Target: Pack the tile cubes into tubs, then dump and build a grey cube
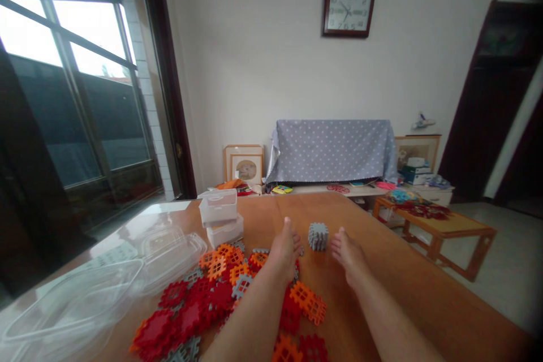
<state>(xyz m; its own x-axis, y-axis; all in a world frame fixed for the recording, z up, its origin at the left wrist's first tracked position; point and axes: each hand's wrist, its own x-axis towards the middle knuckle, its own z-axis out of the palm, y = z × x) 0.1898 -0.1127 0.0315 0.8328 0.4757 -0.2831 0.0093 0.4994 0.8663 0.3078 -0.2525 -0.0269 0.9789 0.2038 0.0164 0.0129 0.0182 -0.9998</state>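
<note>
A neat stack of grey interlocking plastic tiles (318,236) stands on the wooden table between my two hands. My left hand (287,249) is just left of the stack, thumb up and fingers stretched, holding nothing. On the other side, my right hand (348,251) is open too, its fingers pointing toward the stack with a small gap. A loose pile of red tiles (190,319), orange tiles (217,266) and grey tiles (242,285) spreads under and left of my left forearm, which hides part of it.
White plastic boxes (218,207) are stacked behind the pile. Clear plastic containers (80,300) lie along the left side of the wooden table (382,288). Beyond its right edge, a low wooden table (462,229) holds red and blue pieces. A cloth-covered object (335,150) stands by the wall.
</note>
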